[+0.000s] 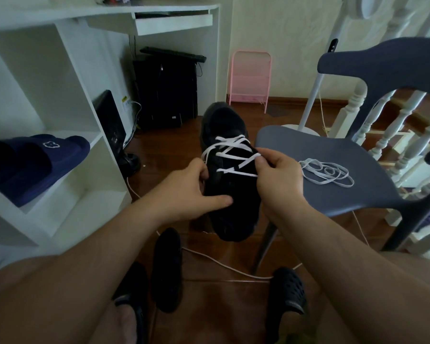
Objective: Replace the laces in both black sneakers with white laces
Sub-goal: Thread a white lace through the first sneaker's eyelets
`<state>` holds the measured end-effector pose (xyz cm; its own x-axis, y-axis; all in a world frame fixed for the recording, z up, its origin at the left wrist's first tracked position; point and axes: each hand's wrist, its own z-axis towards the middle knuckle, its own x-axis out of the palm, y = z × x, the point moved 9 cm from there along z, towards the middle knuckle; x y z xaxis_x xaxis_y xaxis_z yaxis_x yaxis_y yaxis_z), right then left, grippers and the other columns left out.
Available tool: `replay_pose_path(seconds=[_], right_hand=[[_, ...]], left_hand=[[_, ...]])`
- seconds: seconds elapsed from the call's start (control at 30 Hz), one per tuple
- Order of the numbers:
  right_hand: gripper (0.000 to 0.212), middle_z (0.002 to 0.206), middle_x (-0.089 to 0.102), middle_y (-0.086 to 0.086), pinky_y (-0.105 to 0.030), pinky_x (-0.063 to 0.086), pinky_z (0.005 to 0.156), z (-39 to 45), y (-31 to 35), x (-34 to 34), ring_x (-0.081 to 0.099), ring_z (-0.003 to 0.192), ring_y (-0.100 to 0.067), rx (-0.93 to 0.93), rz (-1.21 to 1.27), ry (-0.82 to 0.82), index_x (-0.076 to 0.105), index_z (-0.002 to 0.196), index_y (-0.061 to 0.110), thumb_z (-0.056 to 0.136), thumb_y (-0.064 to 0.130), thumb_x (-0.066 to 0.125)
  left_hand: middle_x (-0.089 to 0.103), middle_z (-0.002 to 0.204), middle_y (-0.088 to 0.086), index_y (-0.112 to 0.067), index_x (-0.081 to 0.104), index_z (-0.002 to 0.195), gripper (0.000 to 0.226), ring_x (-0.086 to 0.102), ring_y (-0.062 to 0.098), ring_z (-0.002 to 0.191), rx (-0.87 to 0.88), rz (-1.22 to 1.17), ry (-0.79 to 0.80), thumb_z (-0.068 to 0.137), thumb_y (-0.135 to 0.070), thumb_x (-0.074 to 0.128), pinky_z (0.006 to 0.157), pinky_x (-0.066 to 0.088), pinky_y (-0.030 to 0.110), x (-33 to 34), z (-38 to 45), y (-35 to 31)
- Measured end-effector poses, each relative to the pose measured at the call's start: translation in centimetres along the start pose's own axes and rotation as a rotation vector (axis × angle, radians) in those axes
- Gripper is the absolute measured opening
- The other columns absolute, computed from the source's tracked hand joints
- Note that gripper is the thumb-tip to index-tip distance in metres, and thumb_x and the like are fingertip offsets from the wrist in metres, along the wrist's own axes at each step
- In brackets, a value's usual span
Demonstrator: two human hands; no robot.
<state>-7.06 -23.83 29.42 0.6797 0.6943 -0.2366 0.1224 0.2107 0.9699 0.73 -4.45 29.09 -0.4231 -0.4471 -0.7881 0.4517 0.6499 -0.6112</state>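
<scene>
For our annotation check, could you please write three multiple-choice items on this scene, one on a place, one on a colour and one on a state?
1. Where does the loose coil of spare white lace lie?
A. on the grey plastic chair seat
B. on the white shelf
C. on the wooden floor

2. What colour are the slide sandals on the white shelf?
A. pink
B. navy blue
C. white

3. What is the right hand doing?
A. hanging idle
B. pinching the white lace at the held black sneaker
C. lying flat on the chair

Answers: 1 A, the coil rests on the seat beside the right hand; 2 B, both are dark blue with a white emblem; 3 B, its fingertips close on the white lace at the shoe's edge, while the left hand grips the other side.
</scene>
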Motion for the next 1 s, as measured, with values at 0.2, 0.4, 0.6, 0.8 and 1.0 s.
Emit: replay_pose_path(seconds=[0.2,0.4,0.6,0.8,1.0], right_hand=[[0.026,0.098,0.077,0.015,-0.032,0.062,0.088,-1.2,1.5,1.0,0.071,0.093,-0.002,-0.089,-0.079,0.109,0.077,0.117,0.036,0.097,0.039,0.062],[0.012,0.088,0.079,0.014,-0.038,0.063,0.086,0.2,2.3,-0.1,0.075,0.085,-0.004,-0.154,-0.170,0.151,0.080,0.103,0.032,0.095,0.030,0.071],[0.016,0.092,0.074,-0.006,-0.041,0.062,0.081,2.2,1.0,-2.4,0.073,0.078,-0.015,-0.016,-0.091,0.042,0.071,0.094,0.020,0.104,0.024,0.059],[0.029,0.097,0.078,-0.005,-0.048,0.041,0.107,3.9,0.9,-3.9,0.072,0.109,-0.022,0.420,1.199,0.115,0.061,0.115,0.013,0.113,0.026,0.035],[0.011,0.087,0.060,0.002,-0.034,0.048,0.067,1.4,2.8,-0.4,0.055,0.070,-0.013,-0.060,-0.091,0.321,0.062,0.114,0.022,0.107,0.022,0.054]], left_hand=[[0.054,0.091,-0.008,-0.027,0.042,0.106,0.021,0.057,0.018,0.080,0.059,0.041,-0.399,0.096,-0.025,0.060,0.062,0.042,0.039,-2.0,0.2,0.7],[0.053,0.101,-0.008,-0.023,0.051,0.112,0.011,0.054,0.012,0.086,0.211,0.005,-0.554,0.102,-0.017,0.053,0.069,0.048,0.038,-3.8,-0.7,0.5],[0.053,0.105,-0.007,-0.022,0.056,0.115,0.016,0.051,0.015,0.089,0.023,0.019,-0.688,0.101,-0.015,0.054,0.073,0.039,0.035,-6.3,-0.9,2.6],[0.057,0.103,0.004,-0.029,0.046,0.103,0.016,0.054,0.031,0.087,-0.151,0.089,-0.603,0.099,-0.014,0.049,0.073,0.047,0.045,-7.6,0.3,6.8],[0.057,0.101,-0.006,-0.028,0.057,0.116,0.020,0.057,0.022,0.087,-0.026,0.052,-0.571,0.100,-0.018,0.053,0.071,0.044,0.038,-6.0,0.6,5.1]])
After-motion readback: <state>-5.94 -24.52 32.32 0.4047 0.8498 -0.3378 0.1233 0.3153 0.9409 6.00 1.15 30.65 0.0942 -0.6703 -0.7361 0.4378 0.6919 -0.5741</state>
